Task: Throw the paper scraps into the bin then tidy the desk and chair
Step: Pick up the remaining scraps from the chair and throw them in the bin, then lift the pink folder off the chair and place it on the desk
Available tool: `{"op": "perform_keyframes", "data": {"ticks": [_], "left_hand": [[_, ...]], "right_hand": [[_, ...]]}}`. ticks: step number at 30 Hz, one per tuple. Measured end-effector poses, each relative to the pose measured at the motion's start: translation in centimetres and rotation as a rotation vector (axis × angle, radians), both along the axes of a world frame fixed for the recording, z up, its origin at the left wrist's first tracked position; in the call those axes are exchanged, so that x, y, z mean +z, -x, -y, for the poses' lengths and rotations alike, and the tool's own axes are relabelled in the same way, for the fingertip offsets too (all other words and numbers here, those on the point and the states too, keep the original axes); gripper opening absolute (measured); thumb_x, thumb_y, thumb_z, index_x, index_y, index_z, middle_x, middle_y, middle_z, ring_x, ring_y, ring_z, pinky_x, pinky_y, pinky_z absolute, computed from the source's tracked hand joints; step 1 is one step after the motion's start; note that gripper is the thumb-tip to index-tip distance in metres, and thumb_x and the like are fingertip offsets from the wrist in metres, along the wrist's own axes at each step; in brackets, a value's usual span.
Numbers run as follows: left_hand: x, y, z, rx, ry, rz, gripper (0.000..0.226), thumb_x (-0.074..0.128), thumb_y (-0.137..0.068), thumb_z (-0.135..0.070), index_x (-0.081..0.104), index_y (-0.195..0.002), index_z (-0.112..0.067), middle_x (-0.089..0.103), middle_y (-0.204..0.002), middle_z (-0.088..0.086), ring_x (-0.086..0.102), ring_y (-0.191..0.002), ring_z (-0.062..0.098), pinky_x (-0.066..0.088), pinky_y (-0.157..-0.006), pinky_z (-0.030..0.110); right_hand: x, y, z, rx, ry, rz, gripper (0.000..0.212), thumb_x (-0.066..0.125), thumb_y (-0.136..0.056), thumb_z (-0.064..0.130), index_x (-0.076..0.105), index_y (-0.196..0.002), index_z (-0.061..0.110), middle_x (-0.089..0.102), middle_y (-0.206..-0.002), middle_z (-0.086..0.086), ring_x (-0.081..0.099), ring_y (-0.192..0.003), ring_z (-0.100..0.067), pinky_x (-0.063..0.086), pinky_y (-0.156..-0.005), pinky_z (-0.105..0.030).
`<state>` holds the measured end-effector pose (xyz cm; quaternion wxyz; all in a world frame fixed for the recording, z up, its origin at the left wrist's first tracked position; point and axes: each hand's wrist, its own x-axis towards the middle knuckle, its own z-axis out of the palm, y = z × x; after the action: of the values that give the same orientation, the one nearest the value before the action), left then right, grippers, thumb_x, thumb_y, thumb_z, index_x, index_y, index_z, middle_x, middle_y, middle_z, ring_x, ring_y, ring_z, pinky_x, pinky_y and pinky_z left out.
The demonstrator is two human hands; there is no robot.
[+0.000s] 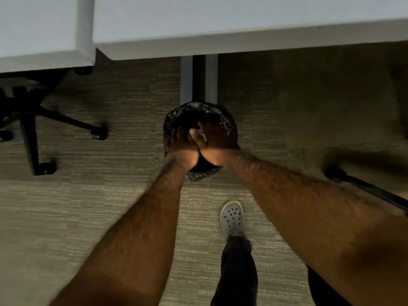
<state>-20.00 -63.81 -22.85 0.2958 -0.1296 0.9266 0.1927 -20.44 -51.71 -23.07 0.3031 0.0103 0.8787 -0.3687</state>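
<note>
A round bin (pixel 223 120) with a black plastic liner stands on the carpet under the desk edge (pixel 242 44). Both my hands hover right over its mouth. My left hand (pixel 184 149) and my right hand (pixel 215 141) touch at the heels of the palms, and their fingers are stretched out and spread apart above the opening. A small pale patch (pixel 202 134) shows between the palms, too blurred to tell if it is a paper scrap. The inside of the bin is dark and mostly hidden by my hands.
A black office chair base with castors (pixel 98 133) stands at the left under a second white desk (pixel 44 54). A grey desk leg (pixel 186 80) rises behind the bin. Another dark chair leg (pixel 364 186) lies at the right. My foot in a white clog (pixel 232 216) stands on the carpet.
</note>
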Motion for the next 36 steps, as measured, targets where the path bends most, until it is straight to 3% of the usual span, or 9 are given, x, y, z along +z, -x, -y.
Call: {"op": "perform_keyframes", "data": {"ticks": [6,10,14,19,23,30,32,34,36], "left_hand": [[4.2,-1.7,-3.1,0.06,-0.029,-0.118,0.051,0.023,-0.101,-0.029,0.038,-0.142,-0.003,0.043,-0.145,0.023,0.04,-0.133,0.038,0.033,-0.109,0.047],[9.6,-3.3,-6.5,0.119,-0.104,-0.077,0.047,0.026,-0.102,-0.036,0.061,-0.116,-0.006,0.063,-0.12,0.022,0.058,-0.11,0.038,0.047,-0.09,0.042],[14.3,-5.5,-10.8,0.023,-0.108,-0.187,0.05,0.035,-0.1,-0.041,0.069,-0.089,-0.006,0.071,-0.091,0.017,0.065,-0.086,0.035,0.048,-0.07,0.034],[20.2,-7.4,-18.5,-0.137,-0.169,-0.2,0.045,0.04,-0.099,-0.04,0.061,-0.071,-0.011,0.067,-0.072,0.01,0.063,-0.07,0.03,0.036,-0.055,0.03],[24.7,-8.6,-25.7,-0.277,-0.227,-0.186,0.04,0.041,-0.099,-0.038,0.051,-0.064,-0.021,0.05,-0.057,-0.009,0.049,-0.052,0.008,0.029,-0.047,0.025],[28.6,-11.3,-38.6,-0.546,-0.384,-0.159,0.022,0.049,-0.095,-0.038,0.057,-0.078,-0.027,0.059,-0.073,-0.006,0.054,-0.064,0.006,0.037,-0.053,0.022],[29.2,-12.4,-42.3,-0.64,-0.409,-0.117,0.012,0.051,-0.094,-0.039,0.06,-0.096,-0.031,0.061,-0.088,-0.01,0.057,-0.077,0.004,0.046,-0.065,0.022],[29.0,-13.7,-45.7,-0.708,-0.407,-0.073,0.024,0.051,-0.094,-0.039,0.058,-0.114,-0.028,0.062,-0.106,-0.008,0.058,-0.093,0.007,0.05,-0.08,0.027],[28.6,-15.1,-48.7,-0.748,-0.394,-0.039,0.037,0.051,-0.094,-0.038,0.053,-0.128,-0.023,0.06,-0.122,-0.003,0.059,-0.106,0.013,0.05,-0.091,0.03]], "right_hand": [[4.5,-1.0,-2.8,-0.031,0.04,-0.02,0.073,0.022,-0.092,0.069,0.034,-0.149,0.024,0.035,-0.156,-0.004,0.032,-0.143,-0.024,0.026,-0.117,-0.041],[8.1,-3.5,-6.8,-0.084,0.041,-0.054,0.089,0.003,-0.081,0.081,0.049,-0.137,0.029,0.06,-0.133,-0.008,0.055,-0.122,-0.026,0.044,-0.104,-0.042],[12.6,-6.2,-11.9,-0.161,0.0,-0.077,0.096,-0.005,-0.079,0.084,0.06,-0.12,0.027,0.068,-0.116,-0.004,0.059,-0.112,-0.026,0.045,-0.099,-0.046],[19.7,-9.6,-19.0,-0.331,0.024,-0.129,0.069,0.011,-0.092,0.068,0.066,-0.102,0.027,0.069,-0.106,0.001,0.06,-0.105,-0.021,0.047,-0.094,-0.043],[23.8,-12.7,-25.0,-0.467,-0.001,-0.147,0.064,0.012,-0.092,0.069,0.064,-0.09,0.031,0.067,-0.094,0.004,0.06,-0.095,-0.017,0.048,-0.09,-0.044],[27.8,-19.2,-37.2,-0.827,-0.016,-0.206,0.07,0.007,-0.084,0.079,0.059,-0.088,0.033,0.063,-0.09,0.01,0.058,-0.091,-0.013,0.048,-0.084,-0.038],[28.2,-21.6,-40.5,-0.94,-0.039,-0.23,0.059,0.011,-0.085,0.077,0.053,-0.081,0.037,0.061,-0.083,0.012,0.059,-0.084,-0.012,0.05,-0.077,-0.037],[28.5,-23.9,-43.4,-1.04,-0.06,-0.244,0.052,0.015,-0.087,0.075,0.052,-0.081,0.039,0.061,-0.083,0.015,0.058,-0.08,-0.007,0.052,-0.077,-0.034],[28.6,-26.0,-46.0,-1.127,-0.06,-0.223,0.049,0.023,-0.09,0.066,0.06,-0.099,0.036,0.064,-0.098,0.014,0.058,-0.089,-0.006,0.047,-0.086,-0.027]]}}
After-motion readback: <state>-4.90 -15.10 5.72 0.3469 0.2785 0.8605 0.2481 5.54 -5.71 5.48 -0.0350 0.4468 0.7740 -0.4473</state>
